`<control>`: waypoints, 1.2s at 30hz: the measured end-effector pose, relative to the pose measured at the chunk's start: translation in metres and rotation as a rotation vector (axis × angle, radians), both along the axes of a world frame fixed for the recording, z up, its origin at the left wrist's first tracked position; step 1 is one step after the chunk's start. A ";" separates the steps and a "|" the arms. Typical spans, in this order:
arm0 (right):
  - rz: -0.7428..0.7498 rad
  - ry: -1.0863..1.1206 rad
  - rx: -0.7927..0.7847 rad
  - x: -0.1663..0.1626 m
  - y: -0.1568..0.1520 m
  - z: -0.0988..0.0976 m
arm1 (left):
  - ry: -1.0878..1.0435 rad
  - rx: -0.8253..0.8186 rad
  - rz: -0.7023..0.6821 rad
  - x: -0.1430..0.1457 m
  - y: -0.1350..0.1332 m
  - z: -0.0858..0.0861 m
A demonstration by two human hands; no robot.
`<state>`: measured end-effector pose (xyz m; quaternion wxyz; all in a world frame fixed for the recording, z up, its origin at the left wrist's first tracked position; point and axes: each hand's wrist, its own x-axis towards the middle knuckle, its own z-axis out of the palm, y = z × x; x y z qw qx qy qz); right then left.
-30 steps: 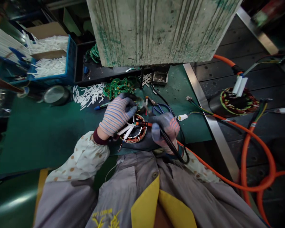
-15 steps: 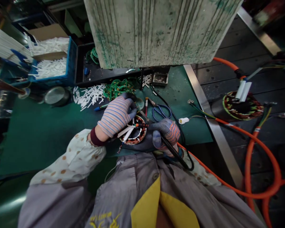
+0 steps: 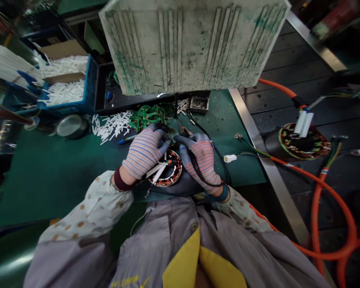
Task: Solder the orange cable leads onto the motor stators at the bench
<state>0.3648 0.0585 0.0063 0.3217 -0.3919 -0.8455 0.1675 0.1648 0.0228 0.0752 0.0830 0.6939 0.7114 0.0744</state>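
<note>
My left hand [image 3: 148, 150], in a striped glove with grey fingertips, is closed at the upper left of a wire-wound motor stator [image 3: 171, 181]. Its fingertips pinch something too small to make out. My right hand [image 3: 201, 156] is closed around a black-corded tool whose working end is hidden by the fingers. Its black cord [image 3: 198, 170] runs back over the hand to the wrist. The fingertips of both hands almost meet just above the stator. White sleeves [image 3: 159, 174] and thin wires stick out of the winding, beside a black-and-orange cable end [image 3: 175, 162].
Loose white tubes [image 3: 112, 126], green circuit boards [image 3: 150, 117] and a blue marker [image 3: 126, 140] lie behind my hands. A grey panel [image 3: 195, 48] overhangs the back. A white connector [image 3: 229, 158], another stator [image 3: 303, 142] and an orange cable [image 3: 315, 208] are to the right.
My right hand has moved up and left, from beside the stator to my left fingertips, bringing the corded tool. It now covers most of the blue-handled scissors. My left hand stays in place.
</note>
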 end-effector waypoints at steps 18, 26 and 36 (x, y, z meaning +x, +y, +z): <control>0.093 0.415 0.335 0.020 -0.027 -0.012 | -0.117 -0.067 -0.056 -0.019 0.012 0.007; 0.083 0.414 0.334 0.020 -0.025 -0.009 | 0.002 -0.183 -0.079 -0.013 0.019 0.029; 0.067 0.351 0.316 0.023 -0.026 -0.014 | 0.133 -0.235 -0.105 -0.005 0.026 0.035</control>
